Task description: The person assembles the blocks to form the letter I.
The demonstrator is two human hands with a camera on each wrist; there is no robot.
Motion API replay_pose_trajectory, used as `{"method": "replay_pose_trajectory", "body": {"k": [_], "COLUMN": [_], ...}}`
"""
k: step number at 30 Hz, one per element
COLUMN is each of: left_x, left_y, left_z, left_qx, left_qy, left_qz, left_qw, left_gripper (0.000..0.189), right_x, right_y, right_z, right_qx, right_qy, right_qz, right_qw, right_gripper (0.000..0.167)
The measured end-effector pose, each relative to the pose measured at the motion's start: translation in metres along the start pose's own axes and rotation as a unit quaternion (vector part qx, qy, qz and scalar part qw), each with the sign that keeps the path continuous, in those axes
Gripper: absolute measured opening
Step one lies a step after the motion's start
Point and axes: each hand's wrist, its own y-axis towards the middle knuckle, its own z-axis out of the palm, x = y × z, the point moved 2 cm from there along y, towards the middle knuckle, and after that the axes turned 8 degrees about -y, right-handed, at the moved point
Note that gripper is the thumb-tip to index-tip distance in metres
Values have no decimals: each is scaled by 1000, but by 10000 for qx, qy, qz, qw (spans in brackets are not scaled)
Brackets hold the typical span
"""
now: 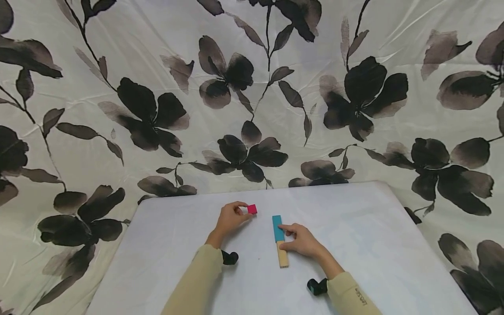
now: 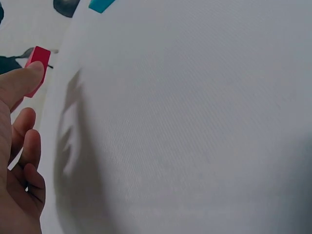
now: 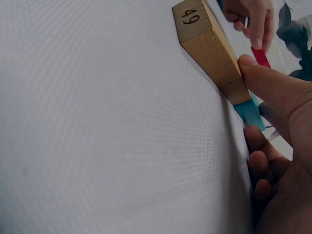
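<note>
Near the table's far side my left hand [image 1: 231, 217] pinches a red block [image 1: 252, 209] between thumb and index finger. The left wrist view shows the thumb across that block [image 2: 38, 70], held above the tabletop. To the right, a blue block [image 1: 277, 228] lies end to end with a plain wooden block [image 1: 282, 256]. My right hand [image 1: 301, 239] touches this pair, index finger on the blue block and thumb on the wooden one. In the right wrist view, the wooden block [image 3: 214, 53] bears "49" on its end; the blue block [image 3: 250, 114] is partly hidden.
Both hands work over a white table [image 1: 157, 262]. Behind it hangs a pale cloth [image 1: 299, 122] with dark flowers. Small black devices sit at the left wrist [image 1: 230, 258] and the right wrist [image 1: 316, 287].
</note>
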Motion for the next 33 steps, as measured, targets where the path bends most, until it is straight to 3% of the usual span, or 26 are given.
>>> {"method": "replay_pose_trajectory", "body": {"k": [6, 16, 33], "left_x": [-6, -20, -42], "left_y": [3, 11, 32], "left_z": [10, 27, 35], "left_qx": [44, 203, 388], "left_qy": [-87, -70, -205], "left_qz": [52, 436, 450], "left_qw": [9999, 9988, 9980], "left_gripper": [35, 34, 36], "right_x": [-1, -4, -1], "right_y": [-5, -7, 2], "right_z": [4, 7, -1], "right_qx": [94, -3, 28], "right_qy": [126, 6, -172], "right_qz": [37, -52, -159], "right_qw": [9999, 10000, 9997], "right_gripper": [62, 61, 61]}}
